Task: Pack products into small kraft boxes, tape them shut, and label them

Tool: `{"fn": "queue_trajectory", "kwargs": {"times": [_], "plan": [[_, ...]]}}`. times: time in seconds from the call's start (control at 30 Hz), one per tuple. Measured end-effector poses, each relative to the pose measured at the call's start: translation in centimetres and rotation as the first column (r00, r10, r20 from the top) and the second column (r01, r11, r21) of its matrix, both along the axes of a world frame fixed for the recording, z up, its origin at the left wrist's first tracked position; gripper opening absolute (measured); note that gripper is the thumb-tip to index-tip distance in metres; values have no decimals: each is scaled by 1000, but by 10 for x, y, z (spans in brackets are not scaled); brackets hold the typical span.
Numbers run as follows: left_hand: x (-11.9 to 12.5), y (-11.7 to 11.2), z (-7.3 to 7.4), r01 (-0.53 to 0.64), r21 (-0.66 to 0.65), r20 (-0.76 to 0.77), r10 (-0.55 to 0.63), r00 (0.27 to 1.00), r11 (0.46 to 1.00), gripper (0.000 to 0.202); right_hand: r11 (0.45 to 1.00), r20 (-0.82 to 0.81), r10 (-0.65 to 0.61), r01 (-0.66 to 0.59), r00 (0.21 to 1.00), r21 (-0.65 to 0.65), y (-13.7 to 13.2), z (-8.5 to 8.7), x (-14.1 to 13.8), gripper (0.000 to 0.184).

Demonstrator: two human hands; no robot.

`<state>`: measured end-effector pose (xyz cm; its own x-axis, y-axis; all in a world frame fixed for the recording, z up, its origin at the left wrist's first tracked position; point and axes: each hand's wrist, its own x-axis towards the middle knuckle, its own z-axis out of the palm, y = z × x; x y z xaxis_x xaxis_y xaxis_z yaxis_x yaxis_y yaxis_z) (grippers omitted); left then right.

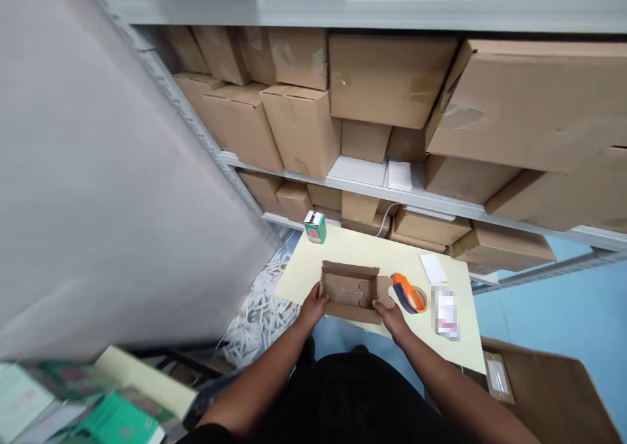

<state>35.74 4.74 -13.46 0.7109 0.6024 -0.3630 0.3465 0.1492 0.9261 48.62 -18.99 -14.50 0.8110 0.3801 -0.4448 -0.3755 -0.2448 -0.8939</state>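
A small brown cardboard box [345,290] with its top open is held level over the front edge of the cream table [386,248]. My left hand [312,305] grips its left end, thumb on the rim. At the other end, my right hand [389,317] is closed on the right side, beside a raised flap. Nothing shows inside the box apart from its folded bottom flaps. An orange and blue tape dispenser [410,294] lies just right of the box. Toward the back left corner stands a small green carton [315,227] with its white top flaps up.
White paper [432,268] and a blurred-out packet [445,313] lie at the table's right. Metal shelves [304,177] packed with cardboard boxes rise behind. Shredded paper [262,313] covers the floor at left. Green cartons [115,421] sit lower left; a large open carton [553,392] stands lower right.
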Motion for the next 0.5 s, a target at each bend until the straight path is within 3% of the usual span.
{"fn": "queue_trajectory", "kwargs": {"times": [0.13, 0.23, 0.33, 0.5], "plan": [[-20, -26, 13, -254, 135, -12, 258, 966, 958, 45, 992, 31, 125, -124, 992, -22, 7, 17, 19, 61], [-52, -35, 31, -383, 99, 22, 383, 924, 919, 50, 975, 79, 216, -212, 973, -61, 21, 35, 17, 59], [-99, -44, 50, -526, 83, 42, 524, 851, 847, 53, 930, 72, 365, -360, 928, -69, 42, 48, -2, 53], [-196, -67, 67, -742, 50, 99, 736, 670, 669, 56, 790, 133, 613, -597, 779, -143, 86, 65, -63, 44]]}}
